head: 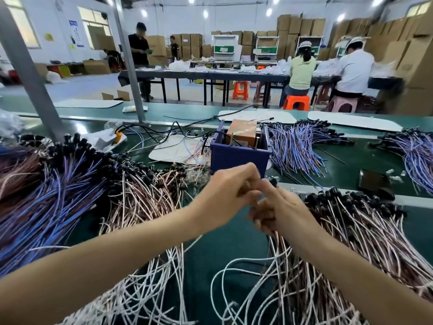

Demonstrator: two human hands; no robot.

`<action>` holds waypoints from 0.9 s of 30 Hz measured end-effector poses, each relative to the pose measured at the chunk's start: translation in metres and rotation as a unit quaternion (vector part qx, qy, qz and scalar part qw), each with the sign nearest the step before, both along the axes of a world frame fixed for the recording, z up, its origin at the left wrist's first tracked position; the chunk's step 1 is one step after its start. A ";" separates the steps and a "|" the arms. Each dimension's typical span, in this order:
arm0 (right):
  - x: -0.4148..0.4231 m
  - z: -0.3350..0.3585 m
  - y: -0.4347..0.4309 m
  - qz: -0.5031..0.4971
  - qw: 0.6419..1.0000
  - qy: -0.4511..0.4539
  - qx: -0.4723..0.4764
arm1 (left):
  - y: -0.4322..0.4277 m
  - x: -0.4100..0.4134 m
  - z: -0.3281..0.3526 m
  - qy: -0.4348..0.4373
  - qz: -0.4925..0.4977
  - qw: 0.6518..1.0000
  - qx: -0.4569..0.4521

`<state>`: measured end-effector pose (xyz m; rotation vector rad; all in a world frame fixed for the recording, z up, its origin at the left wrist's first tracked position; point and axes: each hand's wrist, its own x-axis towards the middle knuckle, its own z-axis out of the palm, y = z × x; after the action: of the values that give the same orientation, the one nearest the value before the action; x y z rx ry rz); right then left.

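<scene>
My left hand [228, 191] and my right hand [284, 207] meet above the green bench, just in front of a blue plastic box [239, 157]. The fingers of both are curled and pinch something small between them; a small black connector [273, 182] shows at my right fingertips. My right hand also grips a bundle of white and pink wires [293, 261] that hangs down from it. What my left fingers pinch is hidden by the hand.
Heaps of wires with black ends cover the bench: blue ones [46, 198] at left, pink ones [150, 195] in the middle, more [365, 226] at right, blue ones [297, 146] behind. A dark phone [375, 181] lies at right. People work at tables behind.
</scene>
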<state>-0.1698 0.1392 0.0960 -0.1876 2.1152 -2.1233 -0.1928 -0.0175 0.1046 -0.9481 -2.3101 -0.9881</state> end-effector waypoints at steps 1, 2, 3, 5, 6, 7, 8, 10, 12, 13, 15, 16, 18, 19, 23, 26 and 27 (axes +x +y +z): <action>0.002 0.003 -0.004 -0.015 1.000 0.003 -0.012 | 0.005 0.003 0.002 0.004 0.001 1.000 0.017; 0.005 0.006 -0.006 -0.033 0.999 0.013 -0.016 | 0.008 0.005 0.003 -0.012 -0.003 0.999 0.043; 0.006 0.006 -0.006 -0.047 0.998 0.025 -0.021 | 0.009 0.007 0.003 -0.042 -0.015 0.996 0.074; 0.006 0.006 -0.002 -0.069 0.997 0.019 -0.040 | 0.009 0.009 0.001 -0.100 -0.039 0.988 0.109; 0.004 0.007 0.003 -0.084 0.995 -0.003 -0.060 | 0.008 0.010 -0.001 -0.118 -0.037 0.987 0.106; -0.001 0.009 0.010 -0.098 0.991 -0.031 -0.089 | 0.007 0.010 -0.004 -0.132 -0.027 0.986 0.095; -0.006 0.011 0.018 -0.109 0.985 -0.054 -0.121 | 0.004 0.010 -0.007 -0.145 -0.015 0.986 0.078; -0.017 0.016 0.038 -0.142 0.972 -0.072 -0.170 | -0.005 0.010 -0.012 -0.177 0.006 0.983 0.046; -0.030 0.020 0.062 -0.189 0.960 -0.074 -0.195 | -0.017 0.009 -0.014 -0.239 0.011 0.970 0.044; -0.037 0.022 0.074 -0.208 0.953 -0.077 -0.206 | -0.022 0.010 -0.014 -0.271 0.009 0.962 0.043; -0.049 0.024 0.096 -0.222 0.944 -0.088 -0.228 | -0.030 0.012 -0.015 -0.316 0.001 0.948 0.033; -0.054 0.025 0.106 -0.220 0.941 -0.095 -0.240 | -0.033 0.014 -0.015 -0.330 -0.006 0.944 0.026; -0.060 0.027 0.124 -0.219 0.933 -0.102 -0.267 | -0.037 0.018 -0.013 -0.353 -0.023 0.935 0.014; -0.061 0.028 0.132 -0.219 0.930 -0.101 -0.278 | -0.040 0.019 -0.011 -0.370 -0.031 0.928 0.016; -0.060 0.027 0.150 -0.217 0.933 -0.108 -0.266 | -0.065 0.013 0.006 -0.457 -0.044 0.874 0.160; -0.058 0.020 0.153 -0.214 0.934 -0.127 -0.256 | -0.092 0.001 0.019 -0.506 -0.100 0.769 0.377; -0.058 0.017 0.151 -0.204 0.934 -0.135 -0.261 | -0.098 -0.002 0.021 -0.505 -0.112 0.747 0.418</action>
<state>-0.2275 0.2905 0.1134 0.5108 1.4950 -2.7159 -0.1946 -0.1157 0.1255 -0.2628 -1.9207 -2.8462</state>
